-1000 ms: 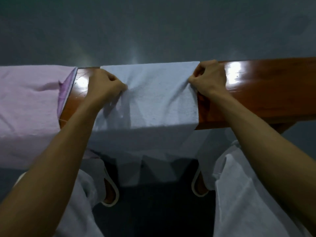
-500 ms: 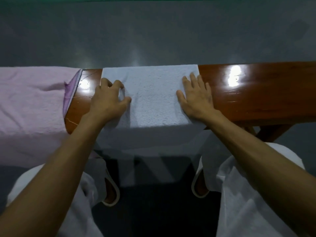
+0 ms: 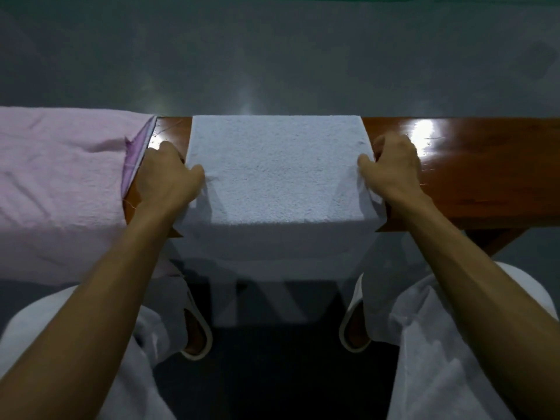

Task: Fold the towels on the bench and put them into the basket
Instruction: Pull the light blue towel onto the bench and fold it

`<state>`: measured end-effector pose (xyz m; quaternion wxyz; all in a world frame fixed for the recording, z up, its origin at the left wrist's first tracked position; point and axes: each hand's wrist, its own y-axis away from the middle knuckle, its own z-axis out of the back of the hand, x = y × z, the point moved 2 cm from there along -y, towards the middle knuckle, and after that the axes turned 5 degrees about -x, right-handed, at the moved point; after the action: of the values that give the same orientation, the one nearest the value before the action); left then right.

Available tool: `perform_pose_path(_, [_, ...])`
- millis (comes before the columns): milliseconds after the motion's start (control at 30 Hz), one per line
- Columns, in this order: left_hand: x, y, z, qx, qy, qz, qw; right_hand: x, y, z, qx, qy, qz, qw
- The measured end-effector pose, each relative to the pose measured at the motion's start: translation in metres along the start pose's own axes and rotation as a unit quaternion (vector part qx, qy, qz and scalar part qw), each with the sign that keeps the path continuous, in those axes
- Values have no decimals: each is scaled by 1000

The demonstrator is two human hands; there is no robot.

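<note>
In the head view we look down on a glossy brown wooden worktop [image 3: 472, 183] that runs across the middle of the frame, with grey floor [image 3: 272, 56] filling the upper part.

A pale blue towel [image 3: 277, 177] lies across the worktop at the centre of the frame. Its far edge lines up with the far edge of the wood, and its near part hangs over the front edge toward the bottom of the frame.

Our left hand [image 3: 168, 180] sits at the towel's left edge, centre left in the frame. Its fingers are curled and the thumb lies on top of the cloth, gripping that edge. Our right hand [image 3: 391, 168] is at the towel's right edge, centre right. Its fingers are curled as well, and the thumb pinches the cloth, which bunches slightly under it. Both forearms reach in from the lower corners.

A pink towel [image 3: 60, 183] covers the worktop at the left of the frame, just beside the left hand, and it also drapes over the front. A strip of bare wood separates the two towels.

Below the hanging blue cloth, in the lower part of the frame, we see white trousers [image 3: 439, 344] and two white slippers [image 3: 197, 338] on a dark floor.
</note>
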<state>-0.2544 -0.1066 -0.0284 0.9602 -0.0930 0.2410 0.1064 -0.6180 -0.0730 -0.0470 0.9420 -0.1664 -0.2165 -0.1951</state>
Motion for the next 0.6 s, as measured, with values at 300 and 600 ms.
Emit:
perform_pose_path(300, [0,0,-11,33,65,-7,997,-4,-1,5,93,4,-68,993])
perform_pose_path(600, [2,-7,0,22,205,103,973,4,-4,19,170,-356,-217,893])
